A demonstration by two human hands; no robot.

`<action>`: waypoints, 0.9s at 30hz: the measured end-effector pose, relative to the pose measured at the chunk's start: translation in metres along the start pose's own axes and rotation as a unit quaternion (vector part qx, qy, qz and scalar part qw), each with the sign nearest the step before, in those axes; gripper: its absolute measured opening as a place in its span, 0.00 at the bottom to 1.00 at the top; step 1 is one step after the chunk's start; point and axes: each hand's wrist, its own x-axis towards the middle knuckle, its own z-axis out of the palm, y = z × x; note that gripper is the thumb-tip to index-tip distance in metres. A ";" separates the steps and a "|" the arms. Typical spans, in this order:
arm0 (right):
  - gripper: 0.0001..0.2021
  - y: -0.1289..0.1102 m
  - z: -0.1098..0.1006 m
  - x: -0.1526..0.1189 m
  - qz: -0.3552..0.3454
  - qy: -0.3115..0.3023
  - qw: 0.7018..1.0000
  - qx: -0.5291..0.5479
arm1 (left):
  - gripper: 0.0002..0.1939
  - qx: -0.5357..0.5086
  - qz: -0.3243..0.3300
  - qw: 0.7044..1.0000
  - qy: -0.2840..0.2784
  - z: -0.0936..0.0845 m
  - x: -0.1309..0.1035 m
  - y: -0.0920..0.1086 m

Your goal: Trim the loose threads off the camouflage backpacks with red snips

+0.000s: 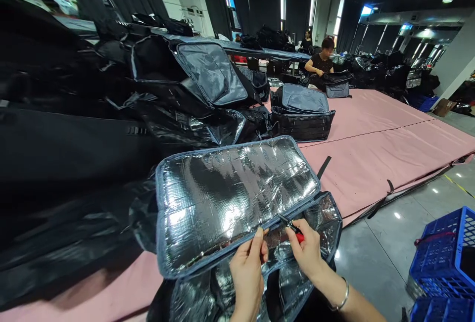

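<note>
A black bag with a silver foil lining stands in front of me, its foil-lined lid raised and edged with grey-blue binding. My left hand pinches the lid's lower bound edge between thumb and fingers. Close to its right, my right hand is closed around small thread snips with red on the handle. The dark blades lie at the binding, pointing up and left. Whether a thread is between them is too small to tell.
Black bags are piled at the left and behind. Another open bag stands on the pink-covered table. Across it, a person handles a bag. Blue plastic crates stand on the floor at the right.
</note>
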 end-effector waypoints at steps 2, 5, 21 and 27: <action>0.09 -0.001 -0.004 0.001 0.004 -0.017 1.000 0.001 | 0.21 -0.005 -0.003 1.000 0.001 0.000 0.000 0.000; 0.09 -0.006 -0.013 0.003 0.005 -0.069 0.998 -0.008 | 0.22 -0.009 -0.008 1.000 0.002 0.000 0.000 0.000; 0.10 -0.014 -0.008 0.007 -0.063 -0.110 0.991 -0.030 | 0.23 -0.005 -0.007 1.000 0.004 0.002 -0.003 0.004; 0.09 -0.017 -0.011 0.008 -0.047 -0.101 0.994 0.010 | 0.22 -0.003 -0.003 1.000 0.002 0.003 -0.003 0.005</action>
